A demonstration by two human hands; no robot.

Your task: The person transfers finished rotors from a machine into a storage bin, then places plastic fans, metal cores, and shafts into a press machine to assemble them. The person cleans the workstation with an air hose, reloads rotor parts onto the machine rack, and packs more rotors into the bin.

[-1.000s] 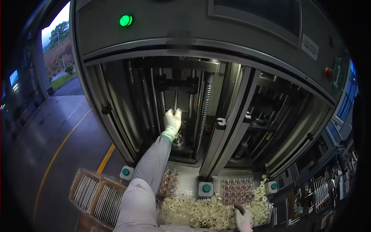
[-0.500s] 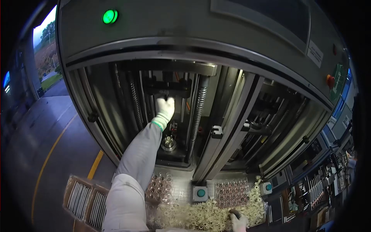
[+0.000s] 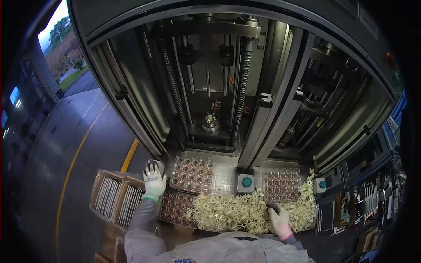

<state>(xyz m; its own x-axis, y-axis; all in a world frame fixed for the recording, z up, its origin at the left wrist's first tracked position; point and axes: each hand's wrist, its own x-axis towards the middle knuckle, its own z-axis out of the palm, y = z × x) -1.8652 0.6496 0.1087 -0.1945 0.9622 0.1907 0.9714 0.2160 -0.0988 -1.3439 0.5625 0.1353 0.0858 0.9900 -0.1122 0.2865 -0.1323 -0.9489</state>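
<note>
The left hand (image 3: 154, 180) lay over a small grey box (image 3: 162, 167), gloved palm down, its fingers straight and a little parted. Further right, a heap of pale star-shaped parts (image 3: 232, 212) spread along the near side of the desk (image 3: 227, 168) — cream-coloured, each with short spokes round its middle, tumbled together at every angle. The right hand (image 3: 280, 220) reached into the heap's right half, thumb and dark-tipped fingers low among the parts; whether it gripped one, I could not tell.

At the left, a cardboard box (image 3: 101, 179) stood close to the left hand, its two compartments packed with thin pale strips. Two clear trays (image 3: 213, 171) of coppery round pieces came next, the nearer one partly overlapped by the heap. Beyond them a bare strip of desk ran to a box with a teal button (image 3: 247, 182), then a third tray (image 3: 283, 170). Behind, the machine (image 3: 280, 122) had its left bay open at the front, with clear room around a round holder (image 3: 210, 126) that carried a pale part.

The floor (image 3: 94, 136) on the far left was grey, marked in yellow, and led to a doorway (image 3: 66, 57) onto greenery; the desk shone like metal — and racks crowded the dim right side
</note>
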